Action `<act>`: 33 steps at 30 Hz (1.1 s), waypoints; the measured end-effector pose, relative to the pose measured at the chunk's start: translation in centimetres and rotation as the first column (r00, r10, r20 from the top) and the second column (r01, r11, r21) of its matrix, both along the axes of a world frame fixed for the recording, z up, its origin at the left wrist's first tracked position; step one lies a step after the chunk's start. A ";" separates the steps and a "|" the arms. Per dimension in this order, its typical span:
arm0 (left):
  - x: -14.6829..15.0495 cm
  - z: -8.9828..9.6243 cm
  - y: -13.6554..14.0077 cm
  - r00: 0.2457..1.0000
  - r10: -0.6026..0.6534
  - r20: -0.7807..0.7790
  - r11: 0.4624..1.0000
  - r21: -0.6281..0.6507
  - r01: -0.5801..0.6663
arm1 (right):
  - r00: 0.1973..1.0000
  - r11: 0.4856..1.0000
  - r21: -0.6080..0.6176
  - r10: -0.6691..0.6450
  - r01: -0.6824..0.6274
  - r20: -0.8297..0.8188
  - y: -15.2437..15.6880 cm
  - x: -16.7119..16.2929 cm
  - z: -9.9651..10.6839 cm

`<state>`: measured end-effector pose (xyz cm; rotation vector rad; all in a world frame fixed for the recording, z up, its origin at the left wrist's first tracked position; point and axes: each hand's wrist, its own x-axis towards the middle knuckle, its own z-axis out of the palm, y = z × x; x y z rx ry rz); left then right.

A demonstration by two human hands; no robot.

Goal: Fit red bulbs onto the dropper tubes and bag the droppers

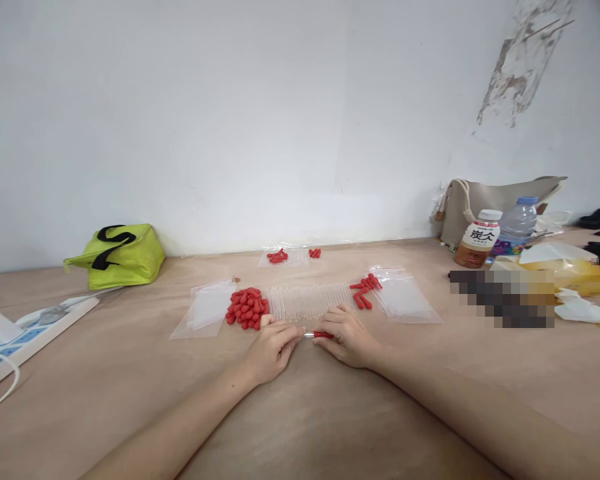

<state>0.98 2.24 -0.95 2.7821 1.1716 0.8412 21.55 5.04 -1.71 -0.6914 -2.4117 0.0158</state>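
Observation:
My left hand is closed round a clear glass dropper tube; most of it is hidden in the fingers. In my right hand is a red rubber bulb, pinched and in line with the tube, meeting its end. Just beyond my hands lies a row of clear dropper tubes. A heap of red bulbs sits left of that row. To its right are several scattered pieces with red bulbs. Stacks of clear plastic bags lie at the left and right.
Near the wall, a clear bag holds tubes and red bulbs. A lime-green bag and a power strip are at left. At right stand a brown drink bottle, a water bottle and a beige bag.

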 end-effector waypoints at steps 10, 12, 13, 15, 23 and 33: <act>0.3 -0.3 0.1 0.999 0.023 -0.036 1.000 0.003 -0.023 | 1.000 1.000 -0.021 -0.001 0.000 -0.014 0.1 -0.4 -0.3; 0.3 -0.2 0.0 1.000 0.015 -0.009 1.000 -0.012 -0.015 | 0.998 0.997 -0.071 0.022 -0.027 -0.062 0.2 -0.3 -0.1; 0.3 -0.1 0.0 1.000 0.016 0.015 1.000 -0.015 -0.016 | 0.994 0.993 -0.108 0.030 -0.041 -0.102 0.2 -0.2 0.1; 0.2 0.1 0.0 0.996 0.048 0.072 0.999 -0.007 -0.047 | 0.979 0.979 -0.195 0.019 -0.059 -0.204 0.3 0.0 0.5; 0.0 0.5 -0.3 0.990 0.127 0.060 0.991 0.021 -0.129 | 0.903 0.889 -0.444 -0.098 -0.110 -0.419 0.5 0.8 1.1; 1.0 0.5 -0.5 0.997 0.075 0.016 0.997 0.022 -0.075 | 0.700 0.662 -0.646 -0.250 -0.381 -0.669 -0.5 -2.6 -0.1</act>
